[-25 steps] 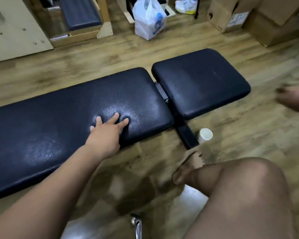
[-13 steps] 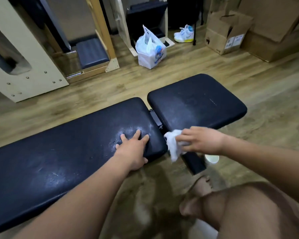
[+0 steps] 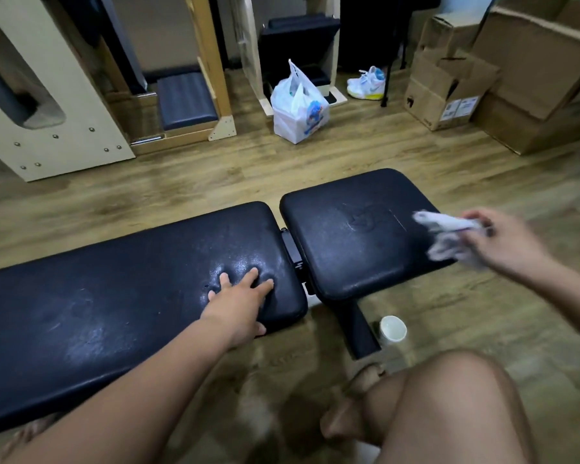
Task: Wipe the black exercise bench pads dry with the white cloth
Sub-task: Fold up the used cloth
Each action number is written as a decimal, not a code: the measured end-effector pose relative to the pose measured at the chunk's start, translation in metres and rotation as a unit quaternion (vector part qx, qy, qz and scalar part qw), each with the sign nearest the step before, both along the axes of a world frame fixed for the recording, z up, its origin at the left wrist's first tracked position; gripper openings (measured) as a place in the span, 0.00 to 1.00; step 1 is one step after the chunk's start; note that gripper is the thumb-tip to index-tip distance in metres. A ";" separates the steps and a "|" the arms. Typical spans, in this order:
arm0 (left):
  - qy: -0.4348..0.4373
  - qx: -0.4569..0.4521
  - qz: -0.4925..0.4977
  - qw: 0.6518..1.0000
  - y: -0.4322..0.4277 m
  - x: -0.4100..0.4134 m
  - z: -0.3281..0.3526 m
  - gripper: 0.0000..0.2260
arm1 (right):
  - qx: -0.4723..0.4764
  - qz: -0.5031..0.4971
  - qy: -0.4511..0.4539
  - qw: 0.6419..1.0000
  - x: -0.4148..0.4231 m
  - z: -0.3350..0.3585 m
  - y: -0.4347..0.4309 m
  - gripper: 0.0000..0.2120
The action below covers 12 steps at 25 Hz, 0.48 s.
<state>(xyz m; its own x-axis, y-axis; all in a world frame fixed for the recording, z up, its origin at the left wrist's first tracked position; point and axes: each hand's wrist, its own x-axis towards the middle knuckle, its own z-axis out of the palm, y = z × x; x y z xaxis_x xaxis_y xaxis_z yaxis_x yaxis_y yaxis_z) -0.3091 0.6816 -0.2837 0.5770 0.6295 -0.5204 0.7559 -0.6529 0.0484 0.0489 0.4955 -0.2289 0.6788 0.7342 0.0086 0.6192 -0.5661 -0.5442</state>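
1. Head view, task items. The long black pad [image 3: 131, 316] lies flat and runs from the left edge toward centre. The short black pad [image 3: 359, 232] sits just beside its right end, apart by a narrow gap where the black frame [image 3: 293, 252] shows. Both surfaces carry a pale sheen and faint streaks (whether that is moisture or wear, I cannot tell).

2. Head view, left hand. The left hand [image 3: 240, 301] rests palm down on the long pad near its right end, fingers spread apart and flat, gripping nothing. The thumb hangs over the near edge.

3. Head view, right hand. The right hand [image 3: 503, 242] is closed around the white cloth [image 3: 449, 234], which is bunched and blurred. The cloth is at the right edge of the short pad; contact with the pad cannot be confirmed.

4. Head view, surroundings. A white cup [image 3: 393, 328] stands on the wooden floor [image 3: 248, 172] beside the frame's foot bar [image 3: 360, 329]. A bare knee [image 3: 456, 406] occupies the lower right. Beyond the pads stand a white plastic bag [image 3: 298, 110], a white shoe [image 3: 365, 83] and cardboard boxes [image 3: 503, 72].
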 end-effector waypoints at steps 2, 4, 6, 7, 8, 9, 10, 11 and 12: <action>-0.138 -0.036 0.065 0.988 -0.011 -0.005 0.015 0.30 | 0.091 0.048 0.155 0.983 -0.098 -0.002 0.018 0.05; -0.341 -0.160 0.183 0.908 -0.037 -0.012 0.030 0.16 | 0.149 0.048 0.338 0.928 -0.167 -0.019 0.025 0.07; -0.478 -0.303 0.281 0.775 -0.074 -0.030 0.050 0.11 | 0.177 0.036 0.528 0.830 -0.226 -0.026 0.021 0.08; -0.511 -0.329 0.321 0.726 -0.089 -0.040 0.052 0.12 | 0.188 0.046 0.605 0.772 -0.248 -0.026 0.017 0.07; -0.539 -0.328 0.360 0.687 -0.100 -0.052 0.050 0.14 | 0.187 0.056 0.668 0.718 -0.267 -0.024 0.014 0.06; -0.561 -0.309 0.392 0.660 -0.108 -0.065 0.048 0.15 | 0.175 0.071 0.697 0.692 -0.281 -0.024 0.013 0.09; -0.569 -0.285 0.418 0.648 -0.114 -0.075 0.047 0.14 | 0.165 0.100 0.687 0.700 -0.289 -0.026 0.009 0.14; -0.570 -0.265 0.433 0.646 -0.120 -0.085 0.048 0.12 | 0.157 0.128 0.658 0.726 -0.296 -0.034 0.004 0.19; -0.570 -0.250 0.438 0.648 -0.124 -0.094 0.048 0.09 | 0.149 0.147 0.616 0.759 -0.302 -0.037 0.001 0.21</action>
<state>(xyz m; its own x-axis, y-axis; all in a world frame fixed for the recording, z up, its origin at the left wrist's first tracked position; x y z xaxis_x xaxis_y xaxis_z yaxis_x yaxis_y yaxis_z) -0.4035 0.5577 -0.2353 0.3006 0.8930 -0.3350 0.1126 0.3155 0.9422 -0.2533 0.4966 -0.2658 0.1123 0.9458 -0.3047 -0.3882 -0.2405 -0.8896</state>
